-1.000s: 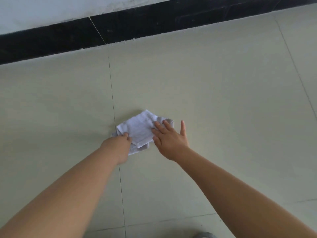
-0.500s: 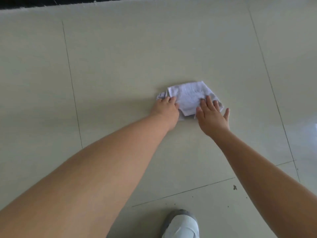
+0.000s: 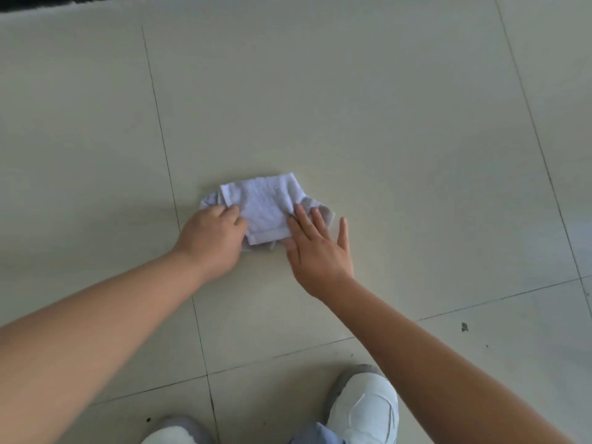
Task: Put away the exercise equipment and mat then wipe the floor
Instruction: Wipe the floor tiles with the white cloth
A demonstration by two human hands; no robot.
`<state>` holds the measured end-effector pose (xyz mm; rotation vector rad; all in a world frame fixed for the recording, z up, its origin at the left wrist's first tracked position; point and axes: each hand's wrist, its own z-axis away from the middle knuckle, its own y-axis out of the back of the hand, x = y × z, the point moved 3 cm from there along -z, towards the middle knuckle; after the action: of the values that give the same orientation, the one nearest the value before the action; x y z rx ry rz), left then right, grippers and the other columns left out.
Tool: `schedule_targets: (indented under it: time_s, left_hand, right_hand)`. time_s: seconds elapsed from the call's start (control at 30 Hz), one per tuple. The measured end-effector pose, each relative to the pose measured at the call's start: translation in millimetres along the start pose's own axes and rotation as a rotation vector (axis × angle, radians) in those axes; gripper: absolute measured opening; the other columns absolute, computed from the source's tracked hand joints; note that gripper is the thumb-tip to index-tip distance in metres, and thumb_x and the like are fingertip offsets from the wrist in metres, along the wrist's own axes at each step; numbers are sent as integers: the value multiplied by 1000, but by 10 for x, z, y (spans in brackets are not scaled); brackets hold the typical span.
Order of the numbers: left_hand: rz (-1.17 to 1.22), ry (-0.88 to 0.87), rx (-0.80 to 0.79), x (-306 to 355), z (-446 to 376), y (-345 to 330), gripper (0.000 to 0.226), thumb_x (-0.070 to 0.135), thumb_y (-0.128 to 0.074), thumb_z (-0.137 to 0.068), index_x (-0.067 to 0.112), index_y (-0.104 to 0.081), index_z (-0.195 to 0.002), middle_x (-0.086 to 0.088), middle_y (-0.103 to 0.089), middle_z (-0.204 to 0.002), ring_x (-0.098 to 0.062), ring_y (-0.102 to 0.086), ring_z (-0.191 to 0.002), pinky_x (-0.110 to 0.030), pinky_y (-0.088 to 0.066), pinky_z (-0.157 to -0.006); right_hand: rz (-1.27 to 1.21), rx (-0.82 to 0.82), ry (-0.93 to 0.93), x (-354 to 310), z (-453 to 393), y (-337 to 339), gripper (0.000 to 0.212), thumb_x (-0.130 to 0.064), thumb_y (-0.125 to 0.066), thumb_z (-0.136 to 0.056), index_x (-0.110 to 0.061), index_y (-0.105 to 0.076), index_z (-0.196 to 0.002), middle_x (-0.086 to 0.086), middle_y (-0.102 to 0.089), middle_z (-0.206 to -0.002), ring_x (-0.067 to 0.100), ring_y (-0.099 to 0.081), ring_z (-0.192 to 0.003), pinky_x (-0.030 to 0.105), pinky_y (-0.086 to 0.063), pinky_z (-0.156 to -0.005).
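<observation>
Cloth (image 3: 269, 206) on floor (image 3: 384, 123), left hand (image 3: 213, 240) curled gripping it, right hand (image 3: 317, 248) flat pressing

A small white cloth (image 3: 267, 206), folded and slightly rumpled, lies flat on the pale tiled floor (image 3: 384, 123) beside a grout line.

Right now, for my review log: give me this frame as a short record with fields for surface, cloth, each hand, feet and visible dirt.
surface: pale tiled floor with dark grout lines
cloth: white folded cloth, flat on the floor
left hand: left hand, fingers curled on the cloth's left edge
right hand: right hand, fingers straight, pressing the cloth's right side
feet: white shoe at the bottom edge, a second shoe partly cut off
dirt: dark speck on the tile at right
</observation>
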<state>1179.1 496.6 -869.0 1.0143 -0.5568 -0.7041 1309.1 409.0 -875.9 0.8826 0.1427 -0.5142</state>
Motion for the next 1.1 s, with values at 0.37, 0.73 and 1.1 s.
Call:
schedule_targets:
  time_s: [0.37,0.73,1.1]
  left_hand:
    - [-134,-371,-128,1681,-290,34,38,21,-49,-85,10,-69,-115,-10,-60,-117,-28,-56,-111,-37,-43,-101]
    - [-223,-60,-176,1027,-1159,652,39,13,-33,-100,10,-46,-137,-9,-30,-149,-30,-33,-137,-37,-32,-109]
    - [-336,-185,-396,513,-634,582,46,32,-34,-100,10,-39,-140,-7,-28,-148,-26,-27,-140,-34,-23,-114]
  right_hand:
    - [115,-69,-440,1425,986,42,51,-41,-8,-101,-29,0,-150,-15,13,-156,7,9,-147,45,12,-117]
    - [-42,48,-292,997,-251,787,52,-28,-17,-103,-10,-8,-151,4,5,-160,23,3,-148,42,-2,-119]
    - [393,-417,-186,438,148,521,57,-23,-27,-102,-13,0,-151,5,20,-157,23,-6,-148,38,-14,-118]
